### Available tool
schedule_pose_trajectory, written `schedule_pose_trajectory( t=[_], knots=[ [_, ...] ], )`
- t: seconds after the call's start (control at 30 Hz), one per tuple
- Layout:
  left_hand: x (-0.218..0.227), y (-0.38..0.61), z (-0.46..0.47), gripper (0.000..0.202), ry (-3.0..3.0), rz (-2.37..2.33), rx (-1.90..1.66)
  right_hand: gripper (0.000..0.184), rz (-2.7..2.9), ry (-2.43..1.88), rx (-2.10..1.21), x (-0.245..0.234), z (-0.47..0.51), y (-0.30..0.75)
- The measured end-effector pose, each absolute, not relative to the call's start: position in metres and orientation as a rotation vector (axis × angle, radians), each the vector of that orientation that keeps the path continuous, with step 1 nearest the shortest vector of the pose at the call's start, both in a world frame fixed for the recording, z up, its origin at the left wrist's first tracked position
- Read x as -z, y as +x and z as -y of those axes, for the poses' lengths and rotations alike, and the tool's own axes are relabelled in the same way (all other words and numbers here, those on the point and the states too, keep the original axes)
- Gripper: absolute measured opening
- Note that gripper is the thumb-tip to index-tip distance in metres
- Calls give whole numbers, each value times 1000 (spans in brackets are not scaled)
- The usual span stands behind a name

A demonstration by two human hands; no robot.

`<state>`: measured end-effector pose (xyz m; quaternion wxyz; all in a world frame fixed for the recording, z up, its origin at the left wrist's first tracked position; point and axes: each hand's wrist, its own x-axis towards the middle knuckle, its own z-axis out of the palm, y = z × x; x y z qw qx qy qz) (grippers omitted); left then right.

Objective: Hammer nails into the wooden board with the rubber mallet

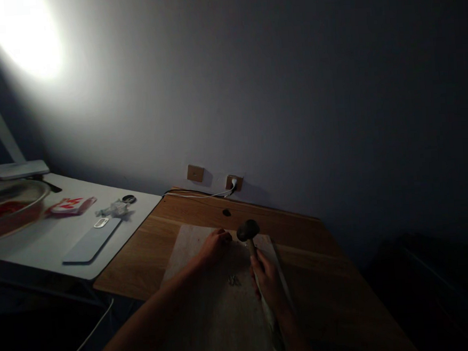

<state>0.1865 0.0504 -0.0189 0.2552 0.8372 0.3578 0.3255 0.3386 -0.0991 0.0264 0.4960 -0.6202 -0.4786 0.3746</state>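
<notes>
Hammer (248,230): over the pale board (212,326), pointing toward the wall (292,86).
Right hand (268,280): wrapping its grip round the hammer.
Left hand (217,242): curled near the board's far edge, left of the hammer; cannot tell whether pinching anything in its grip.
Small metal pieces (233,281): lying on the board, left of the right hand.
Tabletop (313,277): wooden, carrying the board.
</notes>
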Motion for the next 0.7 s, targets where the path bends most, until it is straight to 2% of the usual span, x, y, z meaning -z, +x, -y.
schedule_pose_trajectory(
  t=[0.13,0.33,0.53,0.7],
  knots=[
    [18,186,-51,23,2262,-921,-894,45,1191,-1523,-946,-28,96,336],
    [28,190,-57,51,2114,-907,-935,50,1190,-1558,-921,-29,93,325],
    [35,192,-62,60,2090,-919,-921,60,1217,-1615,-915,-15,82,322],
    [35,191,-61,63,2090,-925,-925,48,1205,-1579,-882,-28,87,330]
  ],
)
